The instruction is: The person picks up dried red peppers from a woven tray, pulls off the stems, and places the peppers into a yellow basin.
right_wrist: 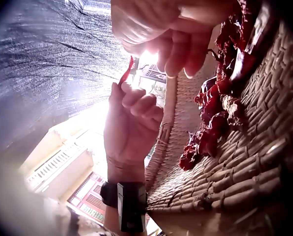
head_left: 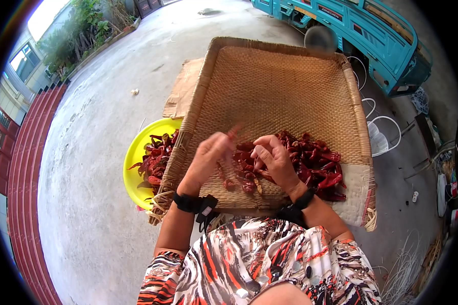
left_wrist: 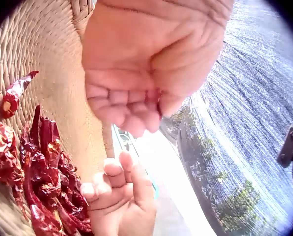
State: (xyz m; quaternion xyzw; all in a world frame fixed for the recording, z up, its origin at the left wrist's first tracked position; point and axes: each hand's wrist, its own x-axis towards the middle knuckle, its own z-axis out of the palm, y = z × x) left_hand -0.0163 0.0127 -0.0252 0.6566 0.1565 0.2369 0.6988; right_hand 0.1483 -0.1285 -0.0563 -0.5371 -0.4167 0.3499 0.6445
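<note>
My left hand (head_left: 208, 156) is raised over the near left part of a woven basket tray (head_left: 280, 86). Between its thumb and fingers it pinches a dried red chili (right_wrist: 127, 70), whose pointed end sticks up in the right wrist view. Beside it hovers my right hand (head_left: 276, 160), fingers loosely bent, with nothing visible in them. In the left wrist view that right hand (left_wrist: 121, 201) shows its palm side. Below both hands, dried red chilies (head_left: 323, 170) lie heaped in the tray, thickest to the right, with a few scattered on the left.
A yellow basin (head_left: 131, 170) of chilies stands left of the tray, partly under its rim. Cardboard (head_left: 184, 89) lies behind that side. Beyond the tray's right side are a white bucket (head_left: 379, 140) and a blue-green cargo vehicle (head_left: 361, 35). Red steps (head_left: 30, 203) run along the left.
</note>
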